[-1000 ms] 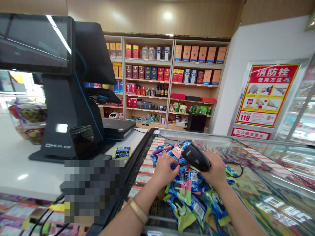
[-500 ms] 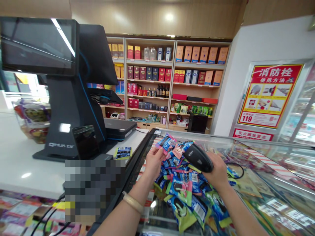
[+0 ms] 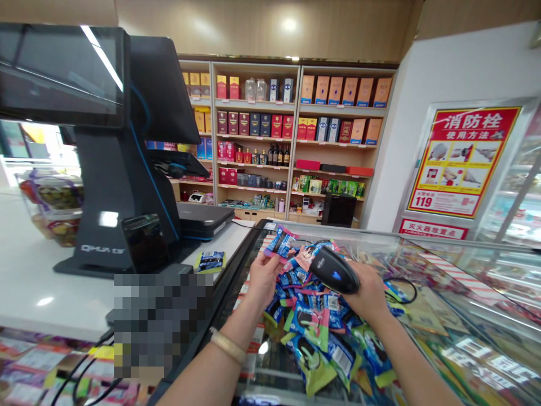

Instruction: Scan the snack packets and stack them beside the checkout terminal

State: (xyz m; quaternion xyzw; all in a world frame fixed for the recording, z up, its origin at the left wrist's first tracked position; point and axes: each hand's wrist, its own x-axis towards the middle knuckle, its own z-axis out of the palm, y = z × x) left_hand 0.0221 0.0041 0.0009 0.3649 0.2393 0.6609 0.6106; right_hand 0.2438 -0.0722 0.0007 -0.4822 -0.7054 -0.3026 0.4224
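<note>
A blue and pink snack packet (image 3: 282, 242) is pinched by its lower edge in my left hand (image 3: 264, 276), just above a heap of similar packets (image 3: 310, 321) on the glass counter (image 3: 270, 383). My right hand (image 3: 367, 287) is wrapped round a black barcode scanner (image 3: 333, 269), whose head points left toward the packet. A small blue light shows on the scanner's back. Its handle is hidden by my fingers. One more packet (image 3: 210, 261) lies apart on the white counter, beside the dark edge.
The dark point-of-sale terminal (image 3: 122, 192) stands on the white counter (image 3: 34, 293) at left, with clear tubs (image 3: 59, 203) behind it. Black cables (image 3: 80, 369) hang at lower left. Shelves of boxes and bottles (image 3: 257, 141) line the back wall. A scanner cable (image 3: 416, 290) loops at right.
The scanner has shifted slightly left toward the packet, and a blue light now shows on it. The held packet has tilted a little and moved slightly left.
</note>
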